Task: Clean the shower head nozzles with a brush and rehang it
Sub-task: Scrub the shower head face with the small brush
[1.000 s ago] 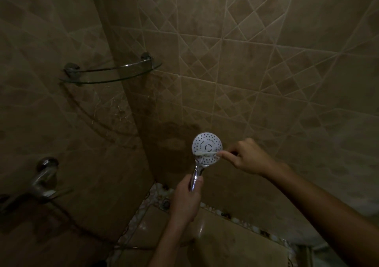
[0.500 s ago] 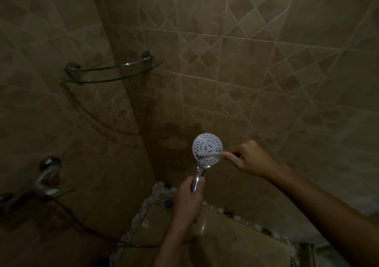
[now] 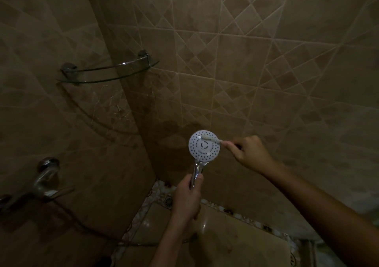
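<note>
While held, brush has moved up shower head.

The brush has climbed the white face of the shower head: a second ago its bristle end lay across the lower middle, near the centre ring, and now it rests on the upper part, above that ring. The right hand that pinches its handle has risen with it and sits higher beside the rim.
</note>
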### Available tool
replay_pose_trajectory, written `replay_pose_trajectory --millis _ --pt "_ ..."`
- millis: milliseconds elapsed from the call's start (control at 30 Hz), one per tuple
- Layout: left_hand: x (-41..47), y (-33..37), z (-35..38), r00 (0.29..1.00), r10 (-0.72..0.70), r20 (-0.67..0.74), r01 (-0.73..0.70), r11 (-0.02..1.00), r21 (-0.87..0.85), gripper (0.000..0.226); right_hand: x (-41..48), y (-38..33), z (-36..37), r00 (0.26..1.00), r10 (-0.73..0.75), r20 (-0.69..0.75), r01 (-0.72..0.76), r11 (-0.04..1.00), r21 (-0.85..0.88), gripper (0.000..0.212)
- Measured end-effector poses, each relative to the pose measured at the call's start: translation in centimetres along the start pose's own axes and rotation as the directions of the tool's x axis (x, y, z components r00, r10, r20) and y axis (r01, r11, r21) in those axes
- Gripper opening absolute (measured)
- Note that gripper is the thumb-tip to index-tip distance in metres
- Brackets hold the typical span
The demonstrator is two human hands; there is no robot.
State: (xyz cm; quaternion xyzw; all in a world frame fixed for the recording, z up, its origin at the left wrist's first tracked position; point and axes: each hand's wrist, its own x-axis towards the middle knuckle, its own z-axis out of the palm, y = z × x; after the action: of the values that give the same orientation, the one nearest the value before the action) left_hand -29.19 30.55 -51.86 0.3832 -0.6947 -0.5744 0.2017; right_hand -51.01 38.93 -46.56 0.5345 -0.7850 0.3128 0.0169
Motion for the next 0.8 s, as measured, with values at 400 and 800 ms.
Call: replay_pose_trajectory --millis 400,800 --pt "0.4 0.7 0.1 1.0 0.001 0.015 0.0 1.0 -0.004 0.038 -0.5 0.2 0.3 0.993 -0.082 0.082 0.084 0.996 -0.018 0.05" --pt "-0.4 1.3 -0.6 1.0 0.027 0.004 -0.027 1.0 -0.004 0.034 0.6 -0.3 -1.2 0.986 0.115 0.122 -0.128 0.987 0.097 0.054"
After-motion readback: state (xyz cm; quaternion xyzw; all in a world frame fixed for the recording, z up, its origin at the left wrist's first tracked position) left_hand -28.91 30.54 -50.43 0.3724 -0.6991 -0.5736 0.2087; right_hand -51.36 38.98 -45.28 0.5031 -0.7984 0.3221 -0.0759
